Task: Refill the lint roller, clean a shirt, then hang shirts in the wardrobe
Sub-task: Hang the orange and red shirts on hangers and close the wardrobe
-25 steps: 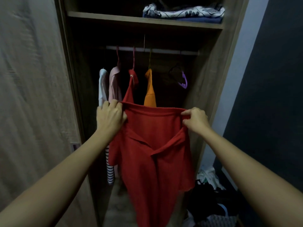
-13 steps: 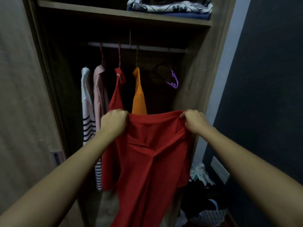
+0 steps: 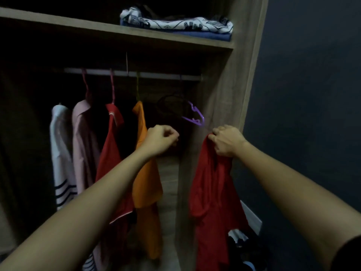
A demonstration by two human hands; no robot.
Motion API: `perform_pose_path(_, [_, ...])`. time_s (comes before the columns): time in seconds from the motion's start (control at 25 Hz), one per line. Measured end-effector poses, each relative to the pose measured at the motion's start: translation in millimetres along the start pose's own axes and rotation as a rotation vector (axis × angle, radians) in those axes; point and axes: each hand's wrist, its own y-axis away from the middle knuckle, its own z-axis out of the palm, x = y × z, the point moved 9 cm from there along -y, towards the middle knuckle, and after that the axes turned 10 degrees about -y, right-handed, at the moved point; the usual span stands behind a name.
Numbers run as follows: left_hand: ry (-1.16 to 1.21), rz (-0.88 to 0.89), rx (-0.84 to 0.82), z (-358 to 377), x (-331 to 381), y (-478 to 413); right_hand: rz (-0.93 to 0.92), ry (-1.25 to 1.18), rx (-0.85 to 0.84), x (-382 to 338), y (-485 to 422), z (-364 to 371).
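A red shirt [image 3: 213,194] hangs bunched from my right hand [image 3: 227,140], which grips its top edge in front of the wardrobe's right side panel [image 3: 220,98]. My left hand [image 3: 161,140] is raised inside the wardrobe with its fingers curled in and nothing in them. An empty purple hanger [image 3: 195,116] hangs from the rail [image 3: 156,74] just above and between both hands. On the rail hang a white striped shirt [image 3: 61,153], a pink shirt [image 3: 84,137], a dark red shirt [image 3: 110,153] and an orange shirt [image 3: 145,173].
A shelf [image 3: 117,34] above the rail carries folded patterned cloth [image 3: 175,24]. A dark wall [image 3: 312,94] stands to the right. Loose clothes and a bag lie in a heap [image 3: 242,251] on the floor at the lower right.
My left hand has let go of the red shirt and moved up toward the purple hanger. The shirt now dangles from my right hand alone, shifted right. My head has tilted up and right.
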Motion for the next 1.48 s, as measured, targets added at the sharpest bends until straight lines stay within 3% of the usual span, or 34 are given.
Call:
perform_pose_path(0.16, [0.376, -0.183, -0.001, 33.8, -5.6, -83.2, 0.006, 0.035, 0.023, -0.9, -0.4, 7.1])
perform_pose_path(0.32, [0.380, -0.325, 0.032, 77.1, -11.1, -136.7, 0.012, 0.026, 0.054, -1.5, -0.9, 8.5])
perform_pose_path(0.48, [0.553, -0.456, 0.140, 96.4, 0.0, -155.2, 0.016, 0.044, 0.065, -0.5, -2.3, 12.5])
perform_pose_path(0.84, [0.850, -0.414, 0.051, 98.3, 23.5, -180.9, 0.010, 0.063, 0.112, 4.3, -6.1, 18.0])
perform_pose_path(1.08, [0.976, -0.417, 0.016, 74.1, 32.9, -116.3, -0.003, 0.041, 0.124, 4.1, -5.3, 17.4])
perform_pose_path(1.24, [0.925, -0.498, -0.003, 53.2, 10.1, -39.8, -0.003, -0.002, 0.125, 1.9, -2.9, 13.8])
perform_pose_path(1.32, [0.764, -0.512, -0.010, 35.4, -9.1, -4.1, -0.001, -0.020, 0.116, 3.5, -1.9, 13.1])
perform_pose_path(1.48, [0.329, -0.460, 0.231, -37.9, -65.3, 56.9, 0.007, -0.051, 0.093, 0.4, 1.2, 4.9])
